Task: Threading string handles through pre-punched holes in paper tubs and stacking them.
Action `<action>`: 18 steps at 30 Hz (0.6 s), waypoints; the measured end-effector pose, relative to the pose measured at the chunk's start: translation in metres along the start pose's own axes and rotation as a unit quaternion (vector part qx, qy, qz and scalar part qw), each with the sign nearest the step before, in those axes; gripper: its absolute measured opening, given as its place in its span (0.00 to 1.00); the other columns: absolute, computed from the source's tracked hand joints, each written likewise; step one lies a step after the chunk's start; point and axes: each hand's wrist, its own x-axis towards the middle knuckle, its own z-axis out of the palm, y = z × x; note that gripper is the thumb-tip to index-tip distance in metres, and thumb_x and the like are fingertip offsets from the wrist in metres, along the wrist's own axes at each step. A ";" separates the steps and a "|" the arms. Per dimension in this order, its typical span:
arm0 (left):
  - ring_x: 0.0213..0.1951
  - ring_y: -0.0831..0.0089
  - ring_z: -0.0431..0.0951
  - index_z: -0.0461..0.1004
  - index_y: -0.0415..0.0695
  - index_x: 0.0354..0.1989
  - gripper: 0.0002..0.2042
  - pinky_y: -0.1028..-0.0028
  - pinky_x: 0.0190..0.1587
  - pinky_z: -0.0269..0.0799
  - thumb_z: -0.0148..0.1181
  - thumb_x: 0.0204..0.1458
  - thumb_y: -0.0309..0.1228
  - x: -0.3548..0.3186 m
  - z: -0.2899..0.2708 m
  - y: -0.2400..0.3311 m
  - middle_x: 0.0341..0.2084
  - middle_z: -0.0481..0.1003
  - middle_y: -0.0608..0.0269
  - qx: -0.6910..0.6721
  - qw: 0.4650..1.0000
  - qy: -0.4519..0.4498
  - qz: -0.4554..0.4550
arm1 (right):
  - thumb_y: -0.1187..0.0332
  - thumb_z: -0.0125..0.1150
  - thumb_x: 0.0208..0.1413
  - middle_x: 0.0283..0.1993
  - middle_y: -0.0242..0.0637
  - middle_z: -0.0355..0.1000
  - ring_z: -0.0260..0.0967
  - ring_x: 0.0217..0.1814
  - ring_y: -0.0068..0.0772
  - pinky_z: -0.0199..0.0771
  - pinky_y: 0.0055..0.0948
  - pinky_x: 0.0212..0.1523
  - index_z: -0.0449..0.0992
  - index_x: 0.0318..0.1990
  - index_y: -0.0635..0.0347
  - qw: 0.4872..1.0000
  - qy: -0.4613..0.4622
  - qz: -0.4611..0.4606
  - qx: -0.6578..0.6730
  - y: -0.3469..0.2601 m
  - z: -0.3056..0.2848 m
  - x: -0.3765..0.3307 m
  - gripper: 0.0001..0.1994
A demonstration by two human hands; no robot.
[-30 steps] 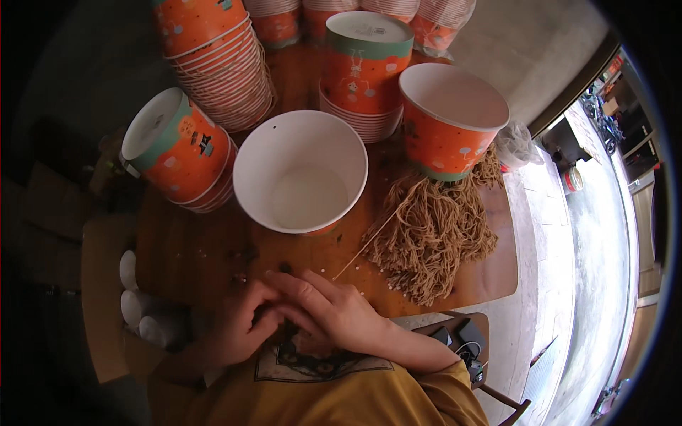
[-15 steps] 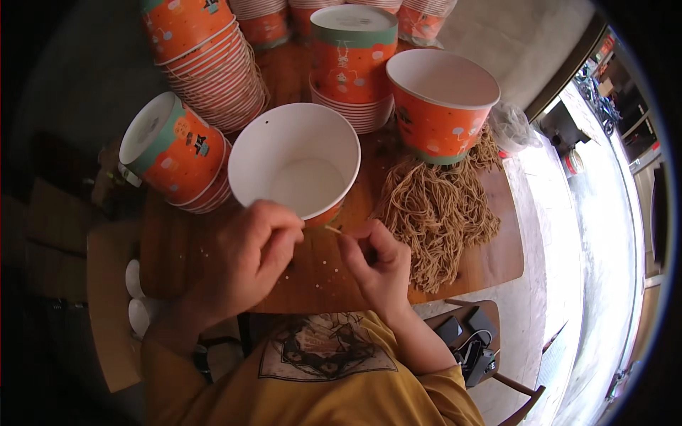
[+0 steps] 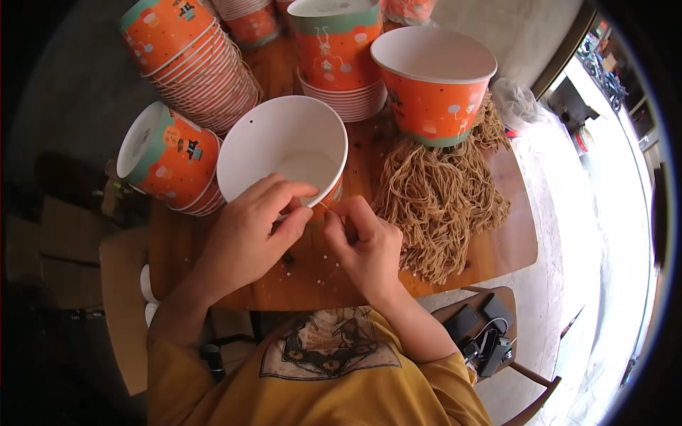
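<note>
An orange paper bucket (image 3: 280, 145) with a white inside stands in front of me, its mouth tilted toward me. A small dark hole shows near its far rim. My left hand (image 3: 249, 224) grips the near rim, fingers inside the wall and thumb outside. Just right of it, my right hand (image 3: 364, 238) pinches a thin tan cord (image 3: 324, 205) that runs to the bucket's near wall. Where the cord meets the wall is partly hidden by my fingers. A bundle of brown cords (image 3: 444, 213) lies on the table to the right of my right hand.
Another upright bucket (image 3: 435, 92) stands beyond the cords. Upside-down stacked buckets (image 3: 337, 60) are at the back, with a tall leaning stack (image 3: 202, 78) and a tipped stack (image 3: 174, 156) at left. Small white dots lie on the wooden table (image 3: 497, 248). A chair (image 3: 444, 312) holds black devices.
My left hand has moved from in front of the bucket onto its near rim, fingers now inside. My right hand has brought the cord up to the rim. The view has shifted slightly.
</note>
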 end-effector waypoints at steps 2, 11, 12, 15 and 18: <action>0.32 0.65 0.76 0.72 0.40 0.45 0.11 0.69 0.34 0.73 0.58 0.54 0.22 0.000 0.000 0.000 0.32 0.72 0.57 -0.002 1.000 -0.005 -0.004 | 0.69 0.63 0.52 0.21 0.39 0.72 0.73 0.22 0.42 0.72 0.37 0.22 0.71 0.31 0.57 1.000 0.000 0.006 -0.004 -0.001 0.000 0.000 0.06; 0.32 0.66 0.76 0.72 0.40 0.47 0.12 0.70 0.36 0.74 0.57 0.55 0.22 0.003 -0.004 0.003 0.32 0.72 0.57 -0.015 0.999 -0.024 -0.019 | 0.71 0.63 0.53 0.18 0.36 0.69 0.67 0.18 0.32 0.67 0.30 0.21 0.70 0.30 0.58 1.000 0.007 0.006 0.013 0.000 0.007 0.004 0.06; 0.32 0.65 0.76 0.71 0.39 0.47 0.11 0.70 0.37 0.74 0.57 0.55 0.23 0.004 -0.006 0.005 0.33 0.73 0.56 -0.022 0.999 -0.038 -0.033 | 0.73 0.63 0.53 0.15 0.33 0.65 0.61 0.15 0.20 0.63 0.22 0.20 0.70 0.29 0.59 0.999 0.019 0.000 0.026 -0.001 0.007 0.005 0.06; 0.33 0.77 0.72 0.72 0.41 0.50 0.11 0.75 0.38 0.71 0.52 0.59 0.23 0.013 -0.010 0.000 0.30 0.73 0.61 -0.044 0.997 -0.051 -0.039 | 0.73 0.63 0.53 0.15 0.33 0.64 0.61 0.15 0.21 0.64 0.23 0.20 0.71 0.30 0.59 1.000 0.008 0.001 0.019 -0.001 0.008 0.008 0.06; 0.34 0.76 0.73 0.72 0.39 0.47 0.09 0.75 0.39 0.70 0.51 0.59 0.24 0.025 -0.013 -0.008 0.31 0.74 0.60 -0.085 0.989 -0.118 -0.040 | 0.72 0.63 0.54 0.15 0.33 0.64 0.60 0.15 0.21 0.64 0.24 0.20 0.71 0.30 0.59 1.000 0.007 0.003 0.019 -0.001 0.008 0.009 0.06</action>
